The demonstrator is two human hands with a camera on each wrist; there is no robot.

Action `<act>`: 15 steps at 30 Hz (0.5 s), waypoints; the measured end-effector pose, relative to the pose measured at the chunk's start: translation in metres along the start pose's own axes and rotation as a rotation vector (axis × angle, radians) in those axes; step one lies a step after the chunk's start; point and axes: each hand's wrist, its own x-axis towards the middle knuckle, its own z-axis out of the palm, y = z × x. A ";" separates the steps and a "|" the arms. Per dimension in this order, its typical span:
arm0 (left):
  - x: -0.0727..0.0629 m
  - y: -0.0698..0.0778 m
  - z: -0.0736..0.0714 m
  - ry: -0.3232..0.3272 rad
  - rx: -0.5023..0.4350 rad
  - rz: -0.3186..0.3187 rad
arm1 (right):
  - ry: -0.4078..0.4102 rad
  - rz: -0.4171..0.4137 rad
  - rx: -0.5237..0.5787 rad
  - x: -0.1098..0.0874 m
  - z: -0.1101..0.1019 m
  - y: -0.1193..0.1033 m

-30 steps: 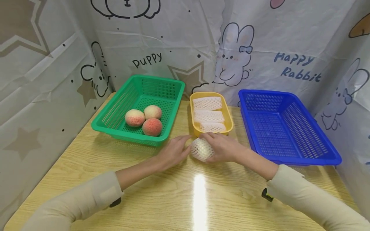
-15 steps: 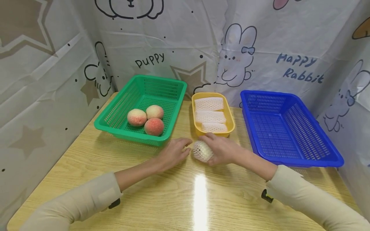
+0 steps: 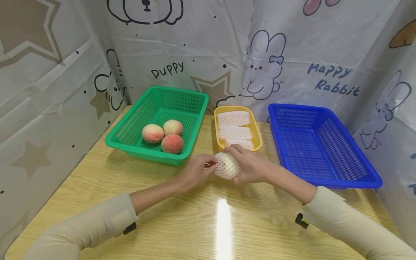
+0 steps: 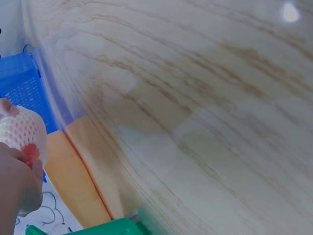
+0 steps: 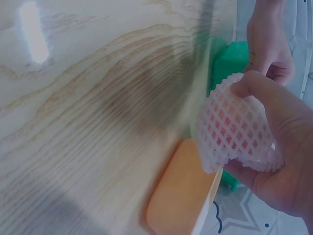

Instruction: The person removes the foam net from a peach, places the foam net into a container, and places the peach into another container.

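Observation:
A peach (image 4: 30, 153) sits inside a white foam net sleeve (image 3: 226, 166), held just above the table in front of the yellow tray. My right hand (image 3: 255, 167) grips the sleeved peach from the right, thumb and fingers around it, as the right wrist view also shows. At the sleeve's left end, my left hand (image 3: 196, 171) pinches the net's edge between thumb and fingers. Red skin shows at that end in the left wrist view. Three uncovered peaches (image 3: 172, 143) lie in the green basket (image 3: 121, 144) to the left.
Behind the hands stands the yellow tray (image 3: 259, 139) with three flat foam net sleeves (image 3: 234, 133) in it. A blue basket (image 3: 325, 182) stands on the right. The wooden table (image 3: 175, 220) meets a printed cloth (image 3: 204, 39) at the back and sides.
Half a second ago my left hand was slightly apart from the sleeve; now its fingers are on the net's left edge. The right hand keeps its grip, and the sleeved peach has tilted slightly.

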 end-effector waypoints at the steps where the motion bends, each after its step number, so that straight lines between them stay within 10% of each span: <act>1: 0.000 0.000 0.000 0.010 -0.047 -0.008 | 0.005 0.005 0.006 0.000 -0.002 0.000; 15: 0.009 0.007 0.002 0.010 -0.335 -0.085 | 0.048 -0.016 -0.002 -0.001 -0.013 0.001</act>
